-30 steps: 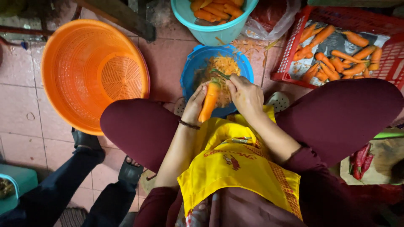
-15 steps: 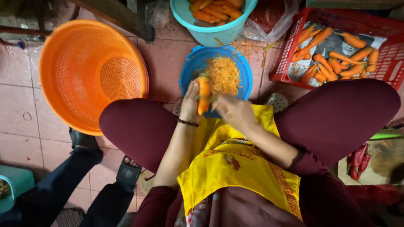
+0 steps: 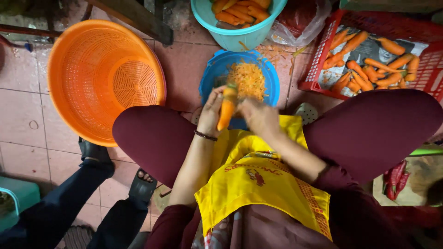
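Observation:
My left hand [image 3: 211, 112] holds an orange carrot [image 3: 226, 110] upright over a blue bowl [image 3: 272, 78] with a heap of carrot peelings [image 3: 248, 79] in it. My right hand [image 3: 259, 116], blurred by motion, is just to the right of the carrot; a peeler in it showed earlier but I cannot make it out now. A yellow apron [image 3: 258, 180] covers my lap between my maroon-clad knees.
An empty orange mesh basket [image 3: 99, 78] sits at the left. A teal bowl of peeled carrots [image 3: 237, 16] stands beyond the blue bowl. A red crate [image 3: 323, 55] with several carrots is at the right. Another person's dark-trousered legs [image 3: 69, 203] are at the lower left.
My right hand drew back from the far end of the carrot toward me. The carrot turned more upright in my left hand.

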